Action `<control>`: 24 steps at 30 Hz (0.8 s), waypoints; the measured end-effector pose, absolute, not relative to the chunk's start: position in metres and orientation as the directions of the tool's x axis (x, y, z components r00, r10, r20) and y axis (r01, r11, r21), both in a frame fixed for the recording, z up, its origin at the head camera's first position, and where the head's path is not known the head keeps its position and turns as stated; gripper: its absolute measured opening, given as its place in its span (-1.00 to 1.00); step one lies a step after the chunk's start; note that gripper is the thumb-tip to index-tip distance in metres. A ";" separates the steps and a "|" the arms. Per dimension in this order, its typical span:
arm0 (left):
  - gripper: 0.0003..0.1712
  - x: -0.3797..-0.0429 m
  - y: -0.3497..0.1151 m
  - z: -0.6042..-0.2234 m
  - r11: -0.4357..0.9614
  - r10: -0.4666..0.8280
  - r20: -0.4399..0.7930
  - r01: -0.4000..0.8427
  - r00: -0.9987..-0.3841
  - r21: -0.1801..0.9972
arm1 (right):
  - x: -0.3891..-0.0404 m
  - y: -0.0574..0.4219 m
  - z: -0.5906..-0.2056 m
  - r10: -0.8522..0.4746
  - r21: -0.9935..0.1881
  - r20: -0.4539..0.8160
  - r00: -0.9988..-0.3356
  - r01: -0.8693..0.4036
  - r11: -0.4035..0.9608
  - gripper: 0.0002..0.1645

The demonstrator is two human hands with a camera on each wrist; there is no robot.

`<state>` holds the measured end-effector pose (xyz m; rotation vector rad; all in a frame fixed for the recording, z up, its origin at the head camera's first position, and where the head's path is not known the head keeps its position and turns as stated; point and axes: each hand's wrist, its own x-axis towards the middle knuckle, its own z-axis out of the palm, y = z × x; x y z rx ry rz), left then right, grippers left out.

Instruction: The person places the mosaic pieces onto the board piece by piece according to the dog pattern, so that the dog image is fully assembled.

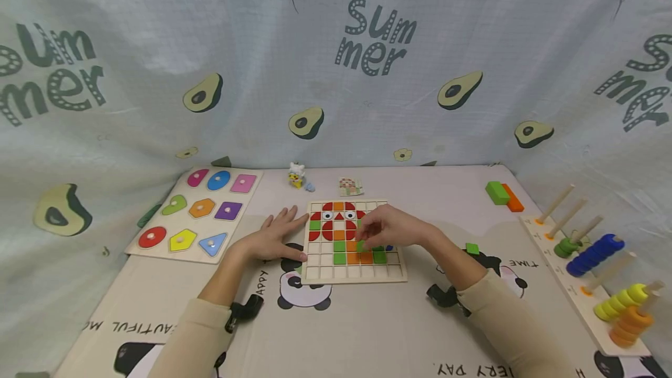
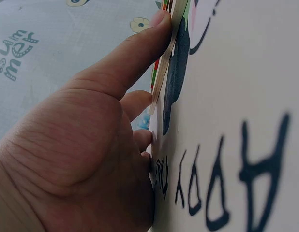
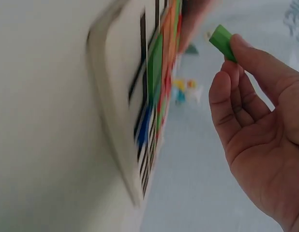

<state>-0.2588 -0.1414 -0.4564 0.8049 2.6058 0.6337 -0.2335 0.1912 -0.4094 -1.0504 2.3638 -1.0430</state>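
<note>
A wooden grid board point(image 1: 354, 280) lies on the table, part filled with red, orange, green and white tiles; two eye tiles are near its top. My right hand point(image 1: 391, 226) is above the board's right half, pinching a small green block point(image 3: 222, 41) between thumb and fingertips. In the right wrist view that block is raised off the board. A blue tile point(image 1: 389, 248) shows partly beside the right hand. My left hand point(image 1: 275, 238) rests flat at the board's left edge, fingers spread, its thumb point(image 2: 144, 46) touching the board's side.
A shape puzzle board point(image 1: 189, 191) lies at left. Behind the grid board are a pattern card point(image 1: 350, 186) and a small figurine point(image 1: 296, 175). Green point(image 1: 497, 193) and orange blocks point(image 1: 513, 198) lie far right, near a peg-and-ring stacker point(image 1: 569, 284). A loose green block point(image 1: 472, 248) lies beside the right forearm.
</note>
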 end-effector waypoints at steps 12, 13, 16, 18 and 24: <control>0.19 -0.260 -0.141 -0.457 0.752 0.585 -0.204 0.431 -0.785 0.499 | -0.223 0.127 -0.423 -0.843 -0.633 -0.124 -0.524 -0.612 0.474 -0.88; 0.19 -0.260 -0.141 -0.458 0.752 0.585 -0.204 0.431 -0.785 0.499 | -0.223 0.127 -0.424 -0.839 -0.622 -0.135 -0.527 -0.615 0.486 -0.88; 0.19 -0.260 -0.141 -0.458 0.754 0.582 -0.206 0.427 -0.786 0.499 | -0.221 0.126 -0.423 -0.831 -0.601 -0.155 -0.534 -0.617 0.509 -0.89; 0.20 -0.260 -0.141 -0.458 0.755 0.581 -0.208 0.425 -0.787 0.499 | -0.220 0.126 -0.423 -0.825 -0.591 -0.160 -0.542 -0.617 0.520 -0.88; 0.21 -0.261 -0.141 -0.458 0.752 0.585 -0.201 0.433 -0.786 0.497 | -0.217 0.125 -0.423 -0.822 -0.547 -0.135 -0.554 -0.650 0.528 -0.87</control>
